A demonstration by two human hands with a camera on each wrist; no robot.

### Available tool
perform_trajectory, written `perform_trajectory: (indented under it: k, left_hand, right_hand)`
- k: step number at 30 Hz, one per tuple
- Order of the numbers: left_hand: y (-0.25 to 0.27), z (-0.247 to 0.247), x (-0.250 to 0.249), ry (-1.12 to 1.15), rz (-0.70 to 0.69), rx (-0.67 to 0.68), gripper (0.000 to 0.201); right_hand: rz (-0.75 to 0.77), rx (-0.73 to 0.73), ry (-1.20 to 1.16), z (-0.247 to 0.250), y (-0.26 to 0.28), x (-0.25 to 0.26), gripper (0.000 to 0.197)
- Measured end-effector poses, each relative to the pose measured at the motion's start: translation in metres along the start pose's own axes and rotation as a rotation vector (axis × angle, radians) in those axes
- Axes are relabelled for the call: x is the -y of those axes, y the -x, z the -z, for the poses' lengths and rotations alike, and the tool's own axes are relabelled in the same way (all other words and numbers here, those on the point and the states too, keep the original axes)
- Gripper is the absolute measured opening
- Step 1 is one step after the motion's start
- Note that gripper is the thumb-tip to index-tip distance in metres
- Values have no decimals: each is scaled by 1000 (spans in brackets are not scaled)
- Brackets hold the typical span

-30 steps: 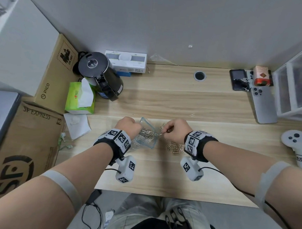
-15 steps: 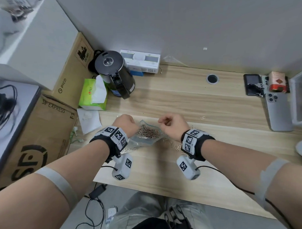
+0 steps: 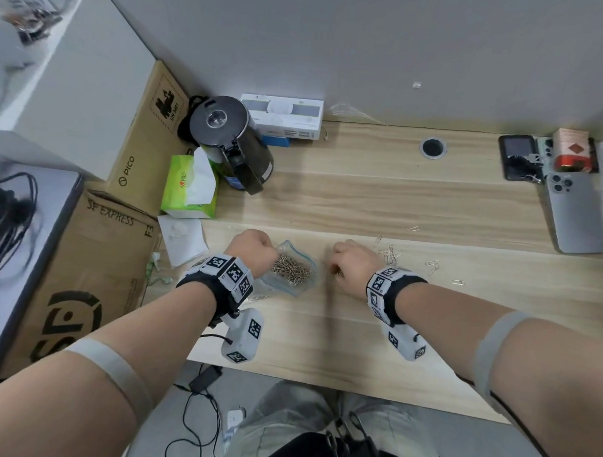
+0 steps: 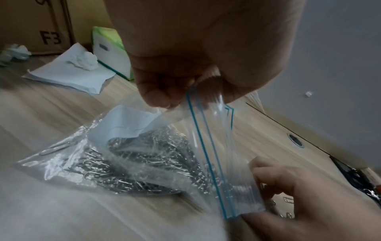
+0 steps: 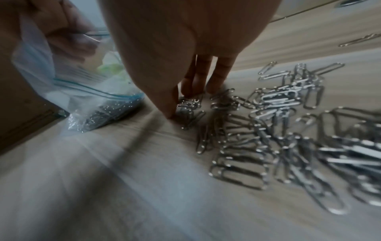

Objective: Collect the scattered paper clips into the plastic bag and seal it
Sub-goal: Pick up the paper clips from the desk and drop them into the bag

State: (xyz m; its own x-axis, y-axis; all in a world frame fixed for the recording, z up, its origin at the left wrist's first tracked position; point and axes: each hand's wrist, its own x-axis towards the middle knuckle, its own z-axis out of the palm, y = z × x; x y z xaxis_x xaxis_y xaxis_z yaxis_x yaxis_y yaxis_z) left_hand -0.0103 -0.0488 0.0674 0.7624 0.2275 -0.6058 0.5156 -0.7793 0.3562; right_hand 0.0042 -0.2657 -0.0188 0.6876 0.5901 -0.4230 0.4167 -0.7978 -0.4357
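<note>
A clear plastic bag (image 3: 293,269) with a blue zip rim holds a heap of silver paper clips and rests on the wooden desk (image 3: 362,203). My left hand (image 3: 255,250) pinches the bag's rim (image 4: 192,104) and holds the mouth up. My right hand (image 3: 346,262) is just right of the bag, down on the desk. Its thumb and fingertips (image 5: 216,84) close around a small bunch of loose paper clips (image 5: 188,106). A larger scatter of paper clips (image 5: 284,127) lies to the right of that hand. More clips (image 3: 389,254) lie beyond the wrist.
Stray clips (image 3: 432,266) lie further right. A green tissue box (image 3: 188,186), a black kettle (image 3: 233,144) and a white napkin (image 3: 183,239) sit at the left. Cardboard boxes (image 3: 86,275) flank the desk. Phones (image 3: 575,214) lie at the far right.
My right hand has left the bag's mouth and come down on the loose clips to its right. The bag has sagged flatter. My head view has shifted left.
</note>
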Motion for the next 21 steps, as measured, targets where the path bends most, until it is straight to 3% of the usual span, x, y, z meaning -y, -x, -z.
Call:
perform_trajectory:
  k: [6,9,12,16,21]
  left_hand:
    - [-9,-16,-24,99,-30,41,4]
    - [-12,-20,-38,93,-50,14,14]
    - [-17,-21,-45,74,-69,-29,28]
    - [-22,-24,-43,17,-50,-75,33]
    - [-24,-28,-41,10,-52,-89,28]
  right_hand:
    - [-3,65,86,11,23,-36,22]
    - [-16,-29,58,23,31,-47,13]
    - [-61,-113,-10,29,28,-53,32]
    - [24,-30,57,27,13,-36,49]
    - [18,-33,117,14,7,-21,32]
